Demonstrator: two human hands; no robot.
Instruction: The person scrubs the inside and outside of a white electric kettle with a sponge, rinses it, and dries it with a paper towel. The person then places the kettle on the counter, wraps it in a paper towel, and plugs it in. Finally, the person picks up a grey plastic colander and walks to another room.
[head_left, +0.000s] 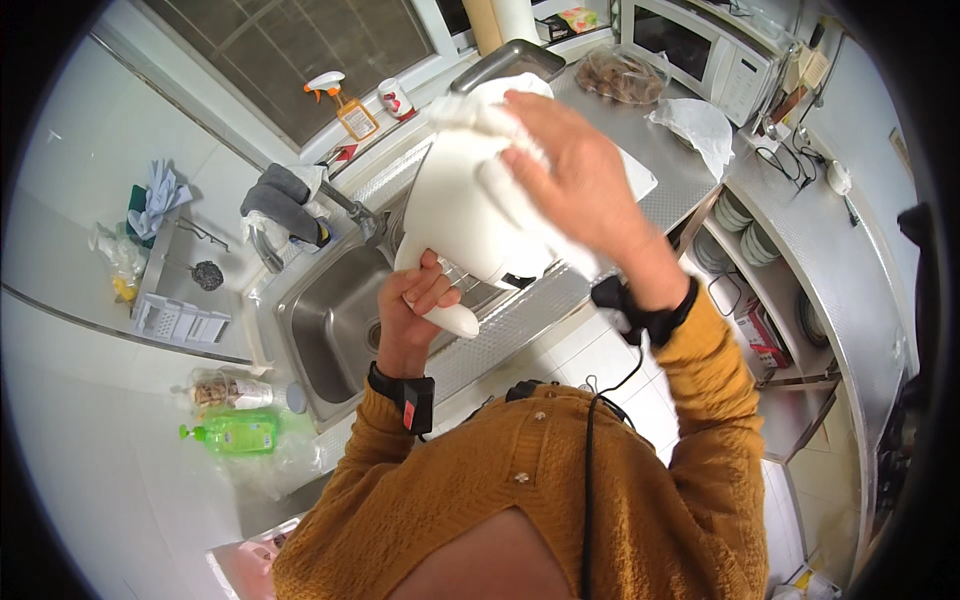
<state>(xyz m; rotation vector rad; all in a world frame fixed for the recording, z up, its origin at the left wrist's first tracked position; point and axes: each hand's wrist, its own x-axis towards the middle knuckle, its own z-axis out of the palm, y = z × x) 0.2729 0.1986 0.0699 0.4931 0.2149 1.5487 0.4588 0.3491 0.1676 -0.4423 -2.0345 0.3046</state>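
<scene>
My left hand (420, 296) grips the curved handle of a white electric kettle (450, 202), which is held tilted above the sink and drainer area. A white cloth (480, 116) is pressed to the kettle by my right hand (577, 169), and part of it hangs down along the kettle's side. That hand looks blurred. Below and left of the kettle is a stainless steel sink (330, 322). Beside the sink stands a metal faucet (364, 217). Part of a wire rack (465, 277) shows beneath the kettle.
An orange spray bottle (354, 112) and a white cup-shaped container (396, 100) stand on the windowsill. Green soap (240, 433) sits left of the sink. A metal tray (510, 64), a bag of brown food (621, 75) and a microwave (694, 56) occupy the back. Bowls (759, 244) fill an open cabinet.
</scene>
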